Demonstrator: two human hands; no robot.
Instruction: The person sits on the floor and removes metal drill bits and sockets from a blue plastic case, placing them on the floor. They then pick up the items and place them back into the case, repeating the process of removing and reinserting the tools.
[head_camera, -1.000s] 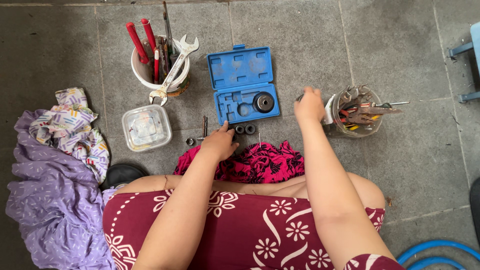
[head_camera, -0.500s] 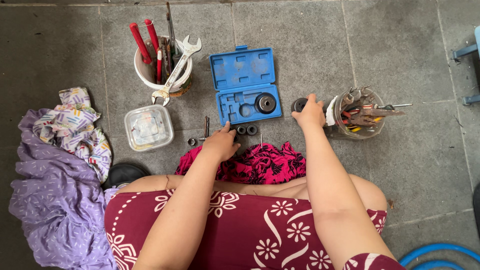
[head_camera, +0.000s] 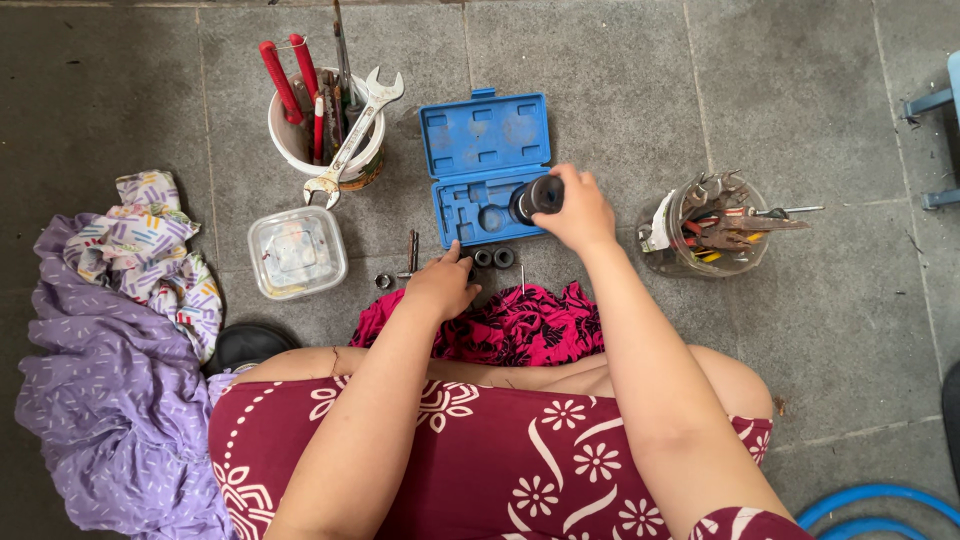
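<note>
My right hand (head_camera: 578, 212) holds a dark round socket (head_camera: 545, 192) over the right end of the open blue plastic case (head_camera: 480, 165). The case lies on the grey tiled floor, lid up, with moulded slots in its lower half. My left hand (head_camera: 440, 285) rests on the floor just below the case, fingers curled over something small that I cannot make out. Two small black sockets (head_camera: 493, 258) sit beside its fingertips. A small nut (head_camera: 381, 282) and a thin metal bit (head_camera: 411, 252) lie to their left.
A white pot (head_camera: 320, 135) with red-handled tools and a big spanner stands at the back left. A clear lidded box (head_camera: 296, 253) sits below it. A clear jar of rusty tools (head_camera: 712, 225) is on the right. Cloths (head_camera: 120, 330) lie left; a pink cloth (head_camera: 520, 325) covers my knees.
My right hand has come left from beside the jar of tools to the blue case, carrying the dark socket. My left hand has stayed in place.
</note>
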